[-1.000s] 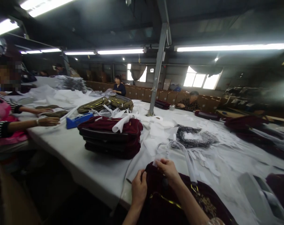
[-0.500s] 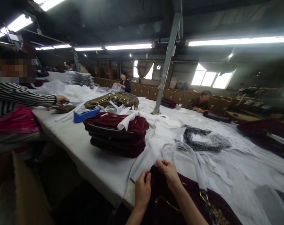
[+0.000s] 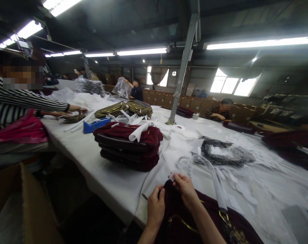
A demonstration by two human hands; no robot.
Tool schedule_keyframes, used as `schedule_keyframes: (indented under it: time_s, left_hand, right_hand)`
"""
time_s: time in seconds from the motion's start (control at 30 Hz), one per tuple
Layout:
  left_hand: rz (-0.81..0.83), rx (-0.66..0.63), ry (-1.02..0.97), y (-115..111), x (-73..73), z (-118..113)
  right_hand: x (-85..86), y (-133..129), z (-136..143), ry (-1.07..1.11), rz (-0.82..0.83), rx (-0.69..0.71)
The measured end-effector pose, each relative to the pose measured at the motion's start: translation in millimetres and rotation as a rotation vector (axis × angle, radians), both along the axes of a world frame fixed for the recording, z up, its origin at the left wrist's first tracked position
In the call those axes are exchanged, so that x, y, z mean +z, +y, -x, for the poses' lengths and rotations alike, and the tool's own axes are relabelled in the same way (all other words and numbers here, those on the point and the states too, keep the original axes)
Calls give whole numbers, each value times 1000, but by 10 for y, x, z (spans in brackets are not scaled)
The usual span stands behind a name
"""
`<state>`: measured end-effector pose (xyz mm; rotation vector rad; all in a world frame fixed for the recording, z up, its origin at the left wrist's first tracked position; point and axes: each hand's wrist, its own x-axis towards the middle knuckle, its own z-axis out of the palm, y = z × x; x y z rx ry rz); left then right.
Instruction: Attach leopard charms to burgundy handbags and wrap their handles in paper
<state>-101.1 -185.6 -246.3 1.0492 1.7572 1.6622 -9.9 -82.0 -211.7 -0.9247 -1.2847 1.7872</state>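
A dark maroon bag with gold zip trim lies at the table's front edge. My left hand pinches the bag's dark upper left corner. Just to its right, my right hand is closed on a small white piece at the same corner. The bag's handle, wrapped in clear and white material, arches up beyond my right forearm and joins a gold ring. Further off to the left stands a stack of maroon bags with a white paper roll on top.
Olive bags and a blue tape dispenser are behind the stack. A metal post rises from the table. Black speckled wrap lies right. A person in striped sleeves works at left; an open carton stands below.
The white piece between my right fingers shows more clearly. My hands stay at the bag's corner. The striped sleeves have reached further right, and a distant person has raised a clear bag.
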Motion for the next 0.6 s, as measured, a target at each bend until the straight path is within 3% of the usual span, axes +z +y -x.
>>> schedule_keyframes:
  time_s: [0.6]
  left_hand:
    - [-20, 21, -17, 29, -52, 7]
  right_hand:
    - [-56, -3, 23, -123, -146, 60]
